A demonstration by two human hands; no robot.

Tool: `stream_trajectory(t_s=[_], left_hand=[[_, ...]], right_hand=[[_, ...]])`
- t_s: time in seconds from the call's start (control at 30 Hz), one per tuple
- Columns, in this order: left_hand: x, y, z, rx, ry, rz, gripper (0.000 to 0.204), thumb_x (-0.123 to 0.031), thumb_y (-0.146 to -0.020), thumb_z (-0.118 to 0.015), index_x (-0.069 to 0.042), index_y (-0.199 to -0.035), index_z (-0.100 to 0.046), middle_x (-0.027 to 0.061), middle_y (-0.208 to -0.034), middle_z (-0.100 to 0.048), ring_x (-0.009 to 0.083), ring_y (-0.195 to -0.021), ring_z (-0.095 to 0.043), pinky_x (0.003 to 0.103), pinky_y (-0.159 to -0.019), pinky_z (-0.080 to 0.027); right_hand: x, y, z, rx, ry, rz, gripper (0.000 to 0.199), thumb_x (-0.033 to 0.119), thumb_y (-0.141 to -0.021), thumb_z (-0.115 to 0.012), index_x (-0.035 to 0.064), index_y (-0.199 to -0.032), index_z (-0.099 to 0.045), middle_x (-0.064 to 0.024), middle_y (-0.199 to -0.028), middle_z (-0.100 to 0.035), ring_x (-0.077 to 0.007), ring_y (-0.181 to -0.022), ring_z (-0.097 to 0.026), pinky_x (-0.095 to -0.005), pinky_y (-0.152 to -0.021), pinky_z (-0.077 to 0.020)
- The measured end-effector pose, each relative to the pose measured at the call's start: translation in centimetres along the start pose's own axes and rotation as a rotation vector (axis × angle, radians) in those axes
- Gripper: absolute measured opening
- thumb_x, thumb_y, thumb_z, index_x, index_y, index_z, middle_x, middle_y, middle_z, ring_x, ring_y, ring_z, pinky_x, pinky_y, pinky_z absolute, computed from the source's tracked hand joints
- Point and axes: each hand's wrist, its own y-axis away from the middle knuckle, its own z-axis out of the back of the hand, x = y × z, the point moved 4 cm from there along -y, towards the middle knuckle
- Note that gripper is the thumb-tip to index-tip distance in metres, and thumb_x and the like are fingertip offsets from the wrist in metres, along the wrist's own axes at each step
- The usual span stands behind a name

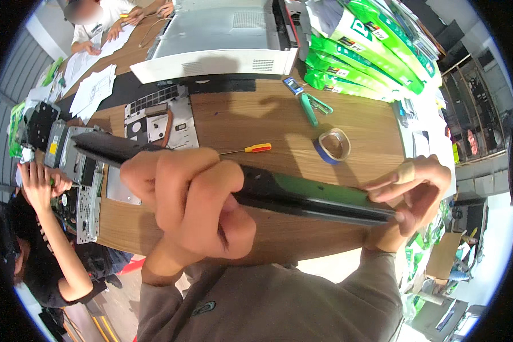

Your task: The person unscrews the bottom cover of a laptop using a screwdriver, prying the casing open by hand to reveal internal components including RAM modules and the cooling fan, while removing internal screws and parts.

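Strip [308,196]: one, long and black, held slantwise above the table [233,119].
Left hand [194,199]: closed round the strip near its middle, fingers curled tight.
Right hand [419,188]: pinched the strip's right end between thumb and fingertips.
In the way: the strip and left hand hid part of the table; where the screwdriver [258,148] tip lay could not be told.
Beyond the strip: one screwdriver, one tape roll [325,154], one green stapler [310,109], one small blue box [293,85].
Far side: one white case [211,69]; to its right, green packs [336,60], overlapping, at least four.
Toward the left: one white plate [182,128], partly behind the strip; several sheets [94,91].
Co-workers: at least two, one at left [68,268], one at upper left [100,25].
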Motion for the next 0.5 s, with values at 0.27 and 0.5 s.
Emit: stream_trajectory(t_s=[0.27,0.5], left_hand=[[-3.8,-0.6,-0.8,0.091,0.049,-0.138,0.019,-0.013,-0.069,-0.058,-0.013,-0.087,-0.066,0.0063,-0.088,-0.056,0.0262,-0.08,-0.046,0.038,-0.073,-0.038],[-7.0,-1.4,-3.0,0.092,0.073,-0.264,0.019,-0.022,-0.075,-0.058,-0.014,-0.089,-0.069,0.0041,-0.088,-0.06,0.0222,-0.074,-0.048,0.035,-0.068,-0.039]], right_hand=[[-0.4,-0.9,0.1,0.288,-0.165,0.116,0.047,0.017,-0.076,-0.078,-0.01,-0.107,-0.054,-0.0236,-0.074,-0.072,-0.0333,-0.071,-0.075,-0.0459,-0.071,-0.0645],[-0.2,-1.3,-0.2,0.193,0.015,0.371,0.056,0.03,-0.081,-0.079,-0.0049,-0.109,-0.046,-0.0173,-0.067,-0.071,-0.0282,-0.061,-0.072,-0.0371,-0.062,-0.062]])
